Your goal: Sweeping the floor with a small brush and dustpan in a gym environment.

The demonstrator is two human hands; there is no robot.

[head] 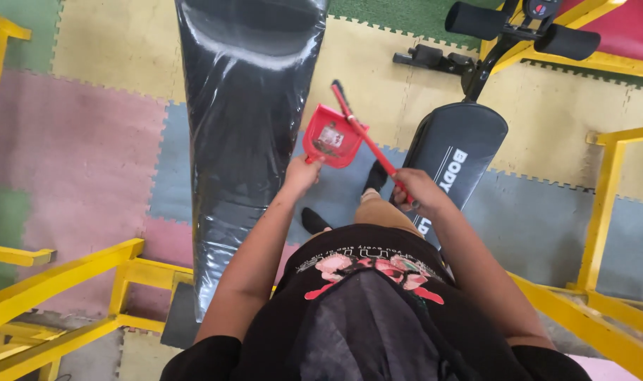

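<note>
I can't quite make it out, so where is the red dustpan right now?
In the head view the red dustpan is held up in the left hand, just left of centre, between the plastic-wrapped black bench and the red brush.

Dustpan (333,137): red, with a pale label patch inside. Brush (367,141): red handle, its bristle end dark, possibly black. Long padded bench (244,120): glossy black under clear film. Second bench (457,148): matte black with white lettering. Floor mats (96,134): interlocking squares of pink, yellow, grey-blue and green. Metal frames (60,282): bright yellow. Shirt (364,282): black with a red-and-white print.
</note>
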